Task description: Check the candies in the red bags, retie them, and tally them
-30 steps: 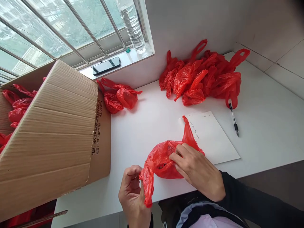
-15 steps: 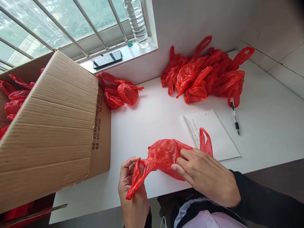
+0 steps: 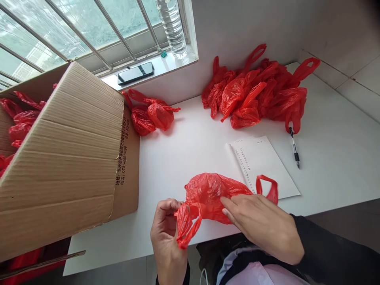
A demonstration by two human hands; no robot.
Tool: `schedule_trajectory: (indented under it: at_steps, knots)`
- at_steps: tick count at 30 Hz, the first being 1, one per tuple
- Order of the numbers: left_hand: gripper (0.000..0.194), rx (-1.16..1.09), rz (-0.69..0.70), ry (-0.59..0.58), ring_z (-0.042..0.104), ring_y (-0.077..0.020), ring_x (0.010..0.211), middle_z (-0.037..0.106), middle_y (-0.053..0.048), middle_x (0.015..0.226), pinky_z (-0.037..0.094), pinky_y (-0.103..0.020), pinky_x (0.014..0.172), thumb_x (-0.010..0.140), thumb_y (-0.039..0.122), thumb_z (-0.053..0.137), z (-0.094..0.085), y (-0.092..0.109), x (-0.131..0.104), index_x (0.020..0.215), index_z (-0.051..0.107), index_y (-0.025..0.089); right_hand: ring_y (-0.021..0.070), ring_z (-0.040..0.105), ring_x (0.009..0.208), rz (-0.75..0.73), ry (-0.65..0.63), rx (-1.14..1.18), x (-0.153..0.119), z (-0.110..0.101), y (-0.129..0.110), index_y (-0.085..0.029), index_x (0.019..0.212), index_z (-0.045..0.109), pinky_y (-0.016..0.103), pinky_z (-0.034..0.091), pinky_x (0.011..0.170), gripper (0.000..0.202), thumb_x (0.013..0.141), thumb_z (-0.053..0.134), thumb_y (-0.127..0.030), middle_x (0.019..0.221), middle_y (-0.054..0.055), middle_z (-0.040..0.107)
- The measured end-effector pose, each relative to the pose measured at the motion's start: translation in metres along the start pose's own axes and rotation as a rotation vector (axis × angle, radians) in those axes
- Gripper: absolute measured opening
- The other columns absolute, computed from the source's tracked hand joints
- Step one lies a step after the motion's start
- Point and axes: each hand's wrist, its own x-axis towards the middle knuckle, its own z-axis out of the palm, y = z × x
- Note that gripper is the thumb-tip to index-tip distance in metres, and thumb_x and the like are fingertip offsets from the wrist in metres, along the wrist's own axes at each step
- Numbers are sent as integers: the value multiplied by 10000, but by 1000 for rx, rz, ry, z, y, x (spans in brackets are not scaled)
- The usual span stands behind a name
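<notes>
Crumpled red plastic bag (image 3: pixel 206 192), handles (image 3: pixel 272 194) apart

Daylight from window (image 3: pixel 89 19), upper left; view outside pale, hazy, washed out. Tabletop (image 3: pixel 184 146) bright near middle, greyer toward right. Wall (image 3: pixel 252 23) dull grey; far upper-right corner nearly black. Reflected bars on phone (image 3: pixel 135 73), bright streaks on bottle (image 3: pixel 173 31). Small shiny highlights on red bag (image 3: pixel 204 194) at hands. Soft shadows, faintly reddish beside small bags (image 3: pixel 160 116). Right hand (image 3: pixel 264 225) slightly blurred. Wide-lens stretch toward edges. Writing on paper (image 3: pixel 267 166) too small to read.
</notes>
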Motion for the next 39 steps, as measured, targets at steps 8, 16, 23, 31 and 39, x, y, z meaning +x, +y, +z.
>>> schedule_trajectory:
  at_steps: [8, 16, 23, 31, 39]
  knots:
    - [235, 200, 69, 52, 690, -179, 793, 728, -45, 934, 598, -240, 675, 830, 388, 777, -4, 4, -5, 1034, 743, 277, 189, 570, 448, 140, 119, 98, -1, -11, 9, -236, 1317, 555, 314, 373, 442, 398, 947, 469, -118, 620, -18, 612]
    - [208, 159, 160, -61, 662, -190, 904, 728, -52, 998, 578, -254, 760, 908, 362, 692, -7, 2, -8, 1087, 767, 290, 227, 674, 565, 75, -172, 12, 4, -14, 4, -215, 1088, 630, 307, 436, 511, 452, 758, 534, 79, 625, -26, 643]
    - [127, 365, 74, -66, 536, -124, 651, 556, 8, 787, 470, -213, 563, 887, 328, 702, 5, 20, -7, 839, 639, 230, 218, 638, 462, 268, -6, 19, 11, -29, 14, -237, 1001, 606, 321, 298, 456, 159, 1041, 453, -254, 549, -43, 611]
    - [275, 293, 182, -75, 601, -147, 811, 595, -33, 854, 533, -207, 658, 939, 313, 648, 3, 20, -10, 684, 630, 211, 236, 695, 842, 266, 350, 124, 13, -32, 24, -194, 1052, 606, 418, 505, 917, 123, 1017, 490, -175, 896, 48, 739]
    - [315, 47, 216, -135, 557, -86, 550, 572, 41, 606, 560, -229, 676, 959, 277, 629, 13, 30, -5, 1256, 718, 334, 182, 646, 821, -81, 325, 443, 15, -32, -5, -181, 1126, 539, 319, 512, 750, 203, 988, 444, -67, 928, 36, 673]
